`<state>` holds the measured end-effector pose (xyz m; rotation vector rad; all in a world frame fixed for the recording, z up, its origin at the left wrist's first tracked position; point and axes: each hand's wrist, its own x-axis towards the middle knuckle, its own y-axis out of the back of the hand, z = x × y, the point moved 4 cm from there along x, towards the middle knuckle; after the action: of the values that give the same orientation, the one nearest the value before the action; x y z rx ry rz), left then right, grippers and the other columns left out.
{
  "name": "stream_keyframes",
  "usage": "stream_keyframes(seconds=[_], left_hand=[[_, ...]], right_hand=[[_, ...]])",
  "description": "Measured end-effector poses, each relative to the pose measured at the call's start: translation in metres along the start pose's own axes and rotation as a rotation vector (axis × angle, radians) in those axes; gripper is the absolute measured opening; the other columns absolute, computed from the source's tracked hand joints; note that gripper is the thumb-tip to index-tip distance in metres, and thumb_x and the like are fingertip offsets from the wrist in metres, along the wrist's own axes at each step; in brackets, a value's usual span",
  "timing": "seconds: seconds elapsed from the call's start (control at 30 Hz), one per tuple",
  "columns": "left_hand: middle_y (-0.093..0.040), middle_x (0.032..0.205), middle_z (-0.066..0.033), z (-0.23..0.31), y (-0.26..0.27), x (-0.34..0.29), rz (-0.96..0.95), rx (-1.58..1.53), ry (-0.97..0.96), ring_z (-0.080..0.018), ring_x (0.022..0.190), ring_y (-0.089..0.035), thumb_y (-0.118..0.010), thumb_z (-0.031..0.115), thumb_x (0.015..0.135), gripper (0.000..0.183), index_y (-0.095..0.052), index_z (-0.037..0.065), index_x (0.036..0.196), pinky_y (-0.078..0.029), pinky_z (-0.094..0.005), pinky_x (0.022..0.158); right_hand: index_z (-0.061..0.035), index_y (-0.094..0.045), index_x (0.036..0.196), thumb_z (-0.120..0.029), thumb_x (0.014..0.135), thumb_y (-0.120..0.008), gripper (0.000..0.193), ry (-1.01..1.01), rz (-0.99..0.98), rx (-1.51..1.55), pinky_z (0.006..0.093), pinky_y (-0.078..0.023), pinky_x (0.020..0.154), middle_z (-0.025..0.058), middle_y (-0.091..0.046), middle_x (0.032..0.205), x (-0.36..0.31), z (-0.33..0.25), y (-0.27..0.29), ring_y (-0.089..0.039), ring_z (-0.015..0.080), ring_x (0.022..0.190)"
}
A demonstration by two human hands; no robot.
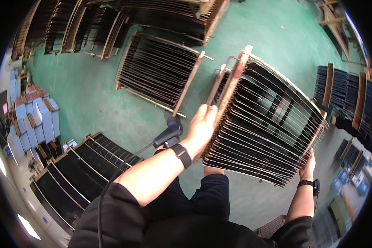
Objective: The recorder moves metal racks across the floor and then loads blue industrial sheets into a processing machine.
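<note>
Slotted wire rack (235, 80): slants between the hands, touching both, ahead and right of the wearer's body.
Left hand (200, 130): fingers close over the rack's left rail.
Right hand (308, 165): grips the near end of the opposite side, fingertips partly hidden.
Long axis: unclear under the lens bend; wires span hand to hand.
Second wire rack (189, 82): on the green floor (97, 111) beyond the left hand, the nearer one.

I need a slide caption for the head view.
Left hand and right hand hold opposite sides of a wire rack, green floor beyond.
</note>
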<state>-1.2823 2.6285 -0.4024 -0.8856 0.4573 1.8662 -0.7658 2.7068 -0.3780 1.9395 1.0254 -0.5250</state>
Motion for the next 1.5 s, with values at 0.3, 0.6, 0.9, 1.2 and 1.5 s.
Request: stream_keyframes(seconds=[0.3, 0.6, 0.9, 1.2, 1.5], left_hand=[[-0.052, 0.086, 0.0024, -0.008, 0.021, -0.009, -0.137, -0.048, 0.027, -0.0081, 0.079, -0.047, -0.048, 0.031, 0.103, 0.026, -0.056, 0.007, 0.106, -0.042, -0.0243, 0.073], [-0.062, 0.098, -0.0046, -0.051, 0.194, -0.024, 0.033, 0.090, 0.011, -0.0133, 0.091, -0.058, -0.053, 0.032, 0.100, 0.031, -0.057, 0.004, 0.113, -0.047, -0.0281, 0.082], [-0.063, 0.105, -0.0172, -0.011, 0.367, 0.005, 0.258, 1.142, -0.323, -0.0360, 0.102, -0.059, -0.058, 0.031, 0.093, 0.032, -0.060, 0.004, 0.110, -0.047, -0.0447, 0.088], [-0.042, 0.148, -0.0179, 0.028, 0.527, 0.262, 0.319, 0.710, -0.179, -0.0272, 0.140, -0.035, -0.047, 0.057, 0.095, 0.077, -0.039, -0.002, 0.143, -0.026, -0.0352, 0.114], [-0.039, 0.150, -0.0113, -0.007, 0.553, 0.340, 0.292, 0.355, 0.098, -0.0243, 0.134, -0.038, -0.046, 0.071, 0.088, 0.091, -0.034, 0.003, 0.149, -0.022, -0.0356, 0.114]], right_hand=[[-0.0128, -0.061, 0.113, -0.053, 0.094, -0.053, 0.046, -0.039, 0.010, -0.102, 0.0362, -0.044, 0.071, 0.0025, -0.061, 0.096, -0.009, -0.009, 0.001, -0.055, 0.0189, 0.083], [-0.0008, -0.057, 0.122, -0.034, 0.102, -0.046, 0.040, 0.821, -0.270, -0.002, 0.0347, -0.045, 0.098, 0.0135, -0.064, 0.114, -0.186, -0.138, -0.131, -0.061, 0.0211, 0.107], [0.0010, -0.047, 0.133, -0.034, 0.100, -0.050, 0.049, 0.216, -0.866, -0.067, 0.0365, -0.047, 0.091, 0.0158, -0.058, 0.125, -0.354, 0.005, -0.483, -0.054, 0.0226, 0.115], [0.0006, -0.043, 0.139, -0.045, 0.098, -0.045, 0.061, 0.081, -0.145, -0.288, 0.0392, -0.037, 0.103, 0.0169, -0.051, 0.136, -0.154, 0.151, -0.593, -0.048, 0.0289, 0.125], [-0.0029, -0.053, 0.128, -0.051, 0.099, -0.041, 0.058, -0.218, -0.279, -0.110, 0.0407, -0.032, 0.106, 0.0120, -0.056, 0.122, -0.123, 0.197, -0.641, -0.048, 0.0259, 0.117]])
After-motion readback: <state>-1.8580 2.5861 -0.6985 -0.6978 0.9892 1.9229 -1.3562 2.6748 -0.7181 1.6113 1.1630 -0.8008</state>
